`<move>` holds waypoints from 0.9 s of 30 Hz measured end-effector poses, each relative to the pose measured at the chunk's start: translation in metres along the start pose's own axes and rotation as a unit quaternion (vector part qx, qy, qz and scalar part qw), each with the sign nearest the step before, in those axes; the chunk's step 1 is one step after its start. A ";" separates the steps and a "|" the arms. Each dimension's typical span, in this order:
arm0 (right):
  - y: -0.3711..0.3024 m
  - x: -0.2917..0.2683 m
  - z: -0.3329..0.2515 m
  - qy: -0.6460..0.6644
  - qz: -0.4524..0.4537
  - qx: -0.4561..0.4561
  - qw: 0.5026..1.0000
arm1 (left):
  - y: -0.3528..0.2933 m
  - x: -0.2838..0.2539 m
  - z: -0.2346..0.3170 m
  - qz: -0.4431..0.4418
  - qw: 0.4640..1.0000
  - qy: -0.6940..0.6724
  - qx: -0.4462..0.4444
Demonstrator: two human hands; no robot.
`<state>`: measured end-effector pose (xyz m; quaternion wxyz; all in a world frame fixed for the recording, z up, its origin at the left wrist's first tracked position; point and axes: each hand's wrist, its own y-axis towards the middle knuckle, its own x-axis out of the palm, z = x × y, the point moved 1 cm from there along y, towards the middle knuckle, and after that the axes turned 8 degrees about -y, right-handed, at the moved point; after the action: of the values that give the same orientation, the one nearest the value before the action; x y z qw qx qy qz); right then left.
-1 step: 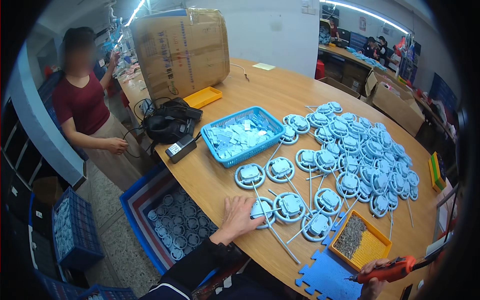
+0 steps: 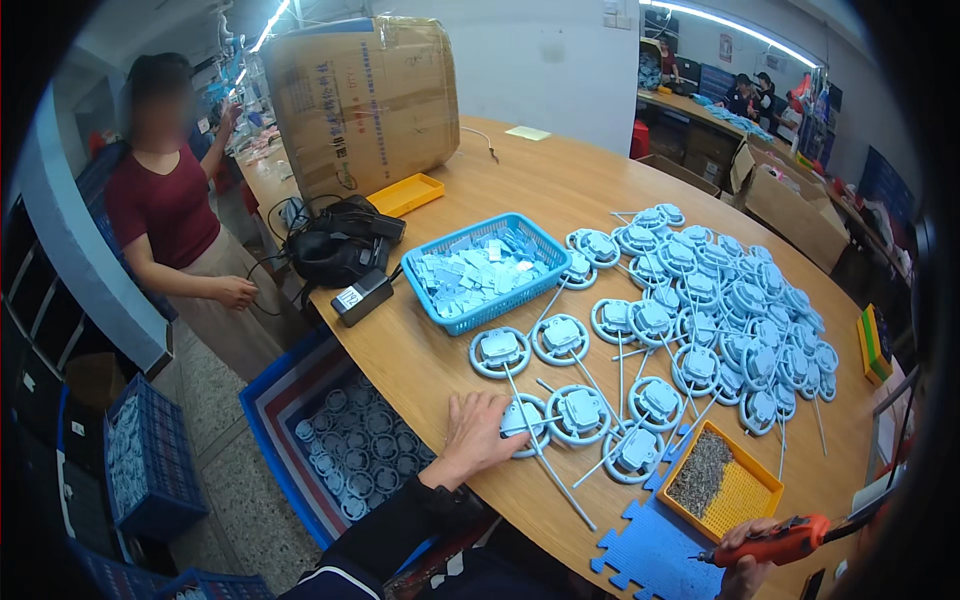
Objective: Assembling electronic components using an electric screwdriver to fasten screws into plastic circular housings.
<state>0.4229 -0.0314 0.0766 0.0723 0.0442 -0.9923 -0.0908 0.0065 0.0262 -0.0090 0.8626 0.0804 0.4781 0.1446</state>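
Note:
At the table's near left edge, my left hand [image 2: 478, 434] has its fingers closed on the rim of a light blue ring-shaped plastic part [image 2: 524, 416], whose thin rod points toward me. Part of that ring is hidden by the fingers. In my right hand [image 2: 745, 556], at the lower right, is a red electric screwdriver [image 2: 790, 541], its tip pointing left above a blue foam mat [image 2: 655, 555]. Beside it, a yellow tray [image 2: 755, 490] contains many small metal screws [image 2: 700, 473]. More ring parts [image 2: 579, 412] lie just right of my left hand.
A large heap of ring parts [image 2: 740, 310] covers the table's right side. A light blue basket [image 2: 465, 322] holds flat pieces. Black gear [image 2: 345, 240], a cardboard box [image 2: 365, 105] and a yellow tray [image 2: 408, 195] stand behind. A person [image 2: 170, 220] stands left; a blue crate [image 2: 290, 440] sits below.
The free end of the rod on the part under my left hand has shifted slightly to the left. Both hands look unmoved.

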 end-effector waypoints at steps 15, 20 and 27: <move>0.021 -0.022 0.028 -0.048 -0.009 -0.055 0.997 | 0.031 -0.033 0.008 -0.082 0.995 0.025 0.057; 0.008 -0.011 0.021 0.050 0.007 -0.011 0.999 | 0.025 -0.088 0.018 -0.181 0.965 0.182 0.051; -0.007 -0.024 0.009 0.084 -0.006 0.058 0.995 | -0.005 -0.135 -0.006 -0.206 0.955 0.212 -0.019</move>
<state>0.4456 -0.0347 0.0631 0.1519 0.0616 -0.9860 -0.0300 -0.0652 -0.0222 0.0946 0.7540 -0.0684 0.6531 -0.0133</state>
